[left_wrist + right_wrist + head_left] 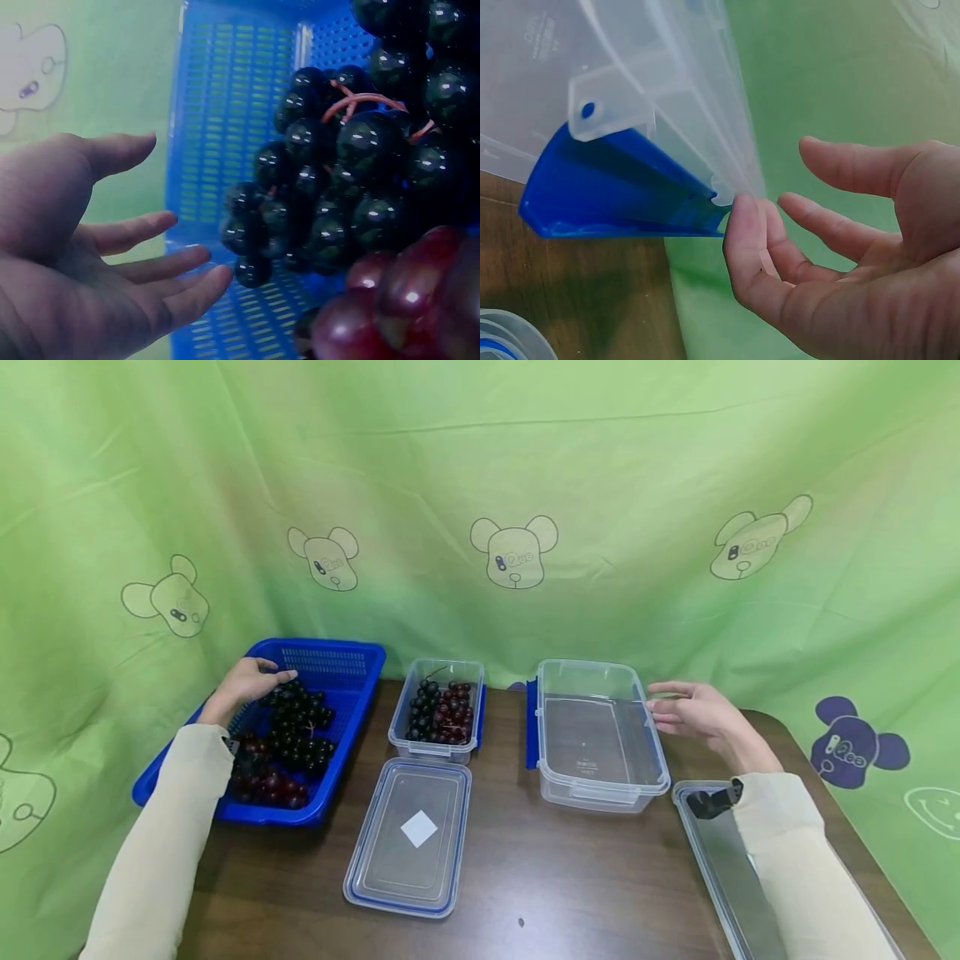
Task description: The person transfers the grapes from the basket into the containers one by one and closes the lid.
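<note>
My left hand (pixel 251 681), fingers spread and thumb apart, hovers at the left rim of the blue basket (pixel 352 718) beside a bunch of black grapes (pixel 300 727). Nothing is in its grasp. Red grapes (pixel 273 785) lie at the basket's near end. In the right wrist view, the fingertips of my right hand (pixel 840 262) are right at the end of a blue side latch (pixel 615 187), which hangs folded down from the large clear container (pixel 592 793). That hand's fingers are loosely bent, its thumb apart. The large container is lidless and has nothing inside.
A smaller lidless container (pixel 431 749) holds black and red grapes in the middle. Its clear lid (pixel 405 877) with a white square lies in front of it. Another lid (pixel 712 852) lies partly under the right forearm. A green curtain (pixel 450 460) hangs behind the table (pixel 540 893).
</note>
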### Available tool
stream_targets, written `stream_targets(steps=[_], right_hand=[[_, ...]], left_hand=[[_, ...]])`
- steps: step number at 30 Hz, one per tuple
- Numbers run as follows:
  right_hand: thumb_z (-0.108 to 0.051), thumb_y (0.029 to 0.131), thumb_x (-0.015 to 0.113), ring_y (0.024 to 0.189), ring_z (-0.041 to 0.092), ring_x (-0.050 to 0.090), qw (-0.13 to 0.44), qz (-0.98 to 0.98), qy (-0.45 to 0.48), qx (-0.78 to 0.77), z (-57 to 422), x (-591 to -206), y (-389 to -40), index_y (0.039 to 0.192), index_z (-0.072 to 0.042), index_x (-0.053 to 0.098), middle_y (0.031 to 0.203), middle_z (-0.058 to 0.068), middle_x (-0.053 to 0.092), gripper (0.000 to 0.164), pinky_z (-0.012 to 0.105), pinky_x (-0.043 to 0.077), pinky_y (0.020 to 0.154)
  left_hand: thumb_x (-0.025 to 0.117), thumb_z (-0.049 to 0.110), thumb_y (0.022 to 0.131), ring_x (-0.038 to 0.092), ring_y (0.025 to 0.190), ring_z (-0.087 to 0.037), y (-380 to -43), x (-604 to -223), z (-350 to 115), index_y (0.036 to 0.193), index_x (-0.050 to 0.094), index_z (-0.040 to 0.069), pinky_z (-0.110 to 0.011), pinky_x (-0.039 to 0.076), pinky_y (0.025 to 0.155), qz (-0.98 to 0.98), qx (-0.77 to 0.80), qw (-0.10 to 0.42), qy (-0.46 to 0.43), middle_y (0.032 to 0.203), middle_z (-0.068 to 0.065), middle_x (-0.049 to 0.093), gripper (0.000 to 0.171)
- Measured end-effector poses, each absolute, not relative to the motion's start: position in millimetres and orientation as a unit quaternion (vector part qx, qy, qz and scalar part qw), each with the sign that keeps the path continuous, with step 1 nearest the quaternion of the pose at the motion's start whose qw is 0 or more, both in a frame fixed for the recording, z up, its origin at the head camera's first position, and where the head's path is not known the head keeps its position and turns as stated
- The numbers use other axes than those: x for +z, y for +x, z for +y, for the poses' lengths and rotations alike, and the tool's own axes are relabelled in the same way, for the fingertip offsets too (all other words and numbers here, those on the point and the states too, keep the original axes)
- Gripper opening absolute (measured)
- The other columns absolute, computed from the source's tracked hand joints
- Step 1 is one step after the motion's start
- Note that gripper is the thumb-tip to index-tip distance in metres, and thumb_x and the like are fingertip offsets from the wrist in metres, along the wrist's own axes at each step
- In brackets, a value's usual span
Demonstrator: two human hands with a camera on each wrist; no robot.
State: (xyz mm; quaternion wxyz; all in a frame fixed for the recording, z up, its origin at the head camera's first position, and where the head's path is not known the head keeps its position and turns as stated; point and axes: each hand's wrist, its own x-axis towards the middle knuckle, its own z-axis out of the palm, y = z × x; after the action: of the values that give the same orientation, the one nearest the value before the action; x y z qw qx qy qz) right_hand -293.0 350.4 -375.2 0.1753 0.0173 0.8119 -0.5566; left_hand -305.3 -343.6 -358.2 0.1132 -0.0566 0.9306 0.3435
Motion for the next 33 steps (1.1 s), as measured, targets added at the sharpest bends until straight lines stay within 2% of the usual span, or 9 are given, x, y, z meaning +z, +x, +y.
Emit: stream_targets(steps=[2, 4, 6, 8, 12, 14, 16, 24, 33], right_hand=[[-0.005, 0.104, 0.061, 0.091, 0.0, 0.072, 0.177, 0.806, 0.02, -0.565, 351, -377, -292, 0.162, 0.009, 0.019, 0.094, -0.015, 0.074, 0.073, 0.02, 0.061, 0.089], [-0.005, 0.104, 0.06, 0.09, 0.0, 0.073, 0.179, 0.802, 0.021, -0.57, 351, -379, -292, 0.162, 0.01, 0.017, 0.093, -0.015, 0.075, 0.074, 0.02, 0.061, 0.088], [-0.005, 0.104, 0.06, 0.09, 0.0, 0.072, 0.181, 0.799, 0.024, -0.573, 351, -379, -292, 0.162, 0.01, 0.017, 0.092, -0.015, 0.075, 0.074, 0.02, 0.061, 0.087], [-0.004, 0.104, 0.059, 0.09, 0.0, 0.072, 0.184, 0.8, 0.026, -0.571, 351, -379, -292, 0.163, 0.01, 0.016, 0.093, -0.015, 0.075, 0.074, 0.02, 0.061, 0.087], [-0.003, 0.104, 0.058, 0.09, -0.001, 0.071, 0.189, 0.803, 0.028, -0.565, 352, -380, -292, 0.163, 0.009, 0.015, 0.093, -0.015, 0.075, 0.074, 0.019, 0.06, 0.087], [-0.003, 0.104, 0.058, 0.091, -0.001, 0.071, 0.191, 0.804, 0.028, -0.563, 352, -380, -292, 0.163, 0.009, 0.014, 0.094, -0.015, 0.074, 0.075, 0.019, 0.06, 0.087], [-0.004, 0.104, 0.059, 0.091, -0.001, 0.071, 0.192, 0.803, 0.03, -0.563, 352, -379, -292, 0.163, 0.009, 0.015, 0.094, -0.015, 0.074, 0.075, 0.019, 0.06, 0.087], [-0.009, 0.104, 0.062, 0.089, -0.001, 0.07, 0.201, 0.797, 0.038, -0.569, 352, -382, -297, 0.162, 0.01, 0.02, 0.093, -0.014, 0.075, 0.073, 0.021, 0.06, 0.086], [-0.011, 0.101, 0.069, 0.084, 0.001, 0.07, 0.211, 0.786, 0.054, -0.578, 355, -388, -298, 0.161, 0.007, 0.024, 0.089, -0.014, 0.074, 0.077, 0.022, 0.061, 0.083]], left_hand=[[0.048, 0.05, 0.108, 0.025, 0.153, -0.058, -307, -362, -345, 0.162, 0.018, -0.012, -0.068, 0.032, 0.123, 0.927, 0.35, 0.12, -0.067, 0.168, -0.039, 0.017, 0.088], [0.051, 0.05, 0.108, 0.049, 0.135, -0.055, -309, -368, -346, 0.151, 0.04, -0.014, -0.062, 0.047, 0.113, 0.922, 0.361, 0.112, -0.079, 0.148, -0.041, 0.044, 0.078], [0.054, 0.048, 0.107, 0.063, 0.092, -0.04, -312, -373, -348, 0.109, 0.06, -0.008, -0.049, 0.056, 0.086, 0.918, 0.371, 0.104, -0.087, 0.1, -0.027, 0.061, 0.057], [0.058, 0.047, 0.105, 0.043, 0.062, -0.023, -315, -378, -348, 0.076, 0.044, 0.007, -0.039, 0.045, 0.064, 0.916, 0.377, 0.101, -0.098, 0.068, -0.005, 0.04, 0.052], [0.056, 0.047, 0.106, 0.063, 0.093, -0.04, -318, -383, -347, 0.103, 0.056, -0.008, -0.048, 0.056, 0.085, 0.909, 0.377, 0.141, -0.109, 0.099, -0.029, 0.059, 0.055], [0.055, 0.047, 0.106, 0.048, 0.136, -0.054, -319, -385, -346, 0.149, 0.031, -0.021, -0.059, 0.048, 0.113, 0.907, 0.373, 0.162, -0.111, 0.148, -0.046, 0.038, 0.083], [0.054, 0.047, 0.106, 0.023, 0.154, -0.056, -320, -387, -346, 0.16, -0.002, -0.018, -0.064, 0.034, 0.124, 0.905, 0.372, 0.175, -0.112, 0.168, -0.042, 0.008, 0.101], [0.059, 0.044, 0.104, 0.041, 0.141, -0.051, -322, -389, -340, 0.158, 0.014, -0.02, -0.061, 0.044, 0.117, 0.91, 0.357, 0.164, -0.135, 0.163, -0.04, 0.025, 0.095], [0.056, 0.042, 0.105, 0.025, 0.15, -0.061, -324, -388, -334, 0.158, 0.002, -0.022, -0.063, 0.036, 0.123, 0.912, 0.324, 0.207, -0.144, 0.164, -0.046, 0.013, 0.099]])
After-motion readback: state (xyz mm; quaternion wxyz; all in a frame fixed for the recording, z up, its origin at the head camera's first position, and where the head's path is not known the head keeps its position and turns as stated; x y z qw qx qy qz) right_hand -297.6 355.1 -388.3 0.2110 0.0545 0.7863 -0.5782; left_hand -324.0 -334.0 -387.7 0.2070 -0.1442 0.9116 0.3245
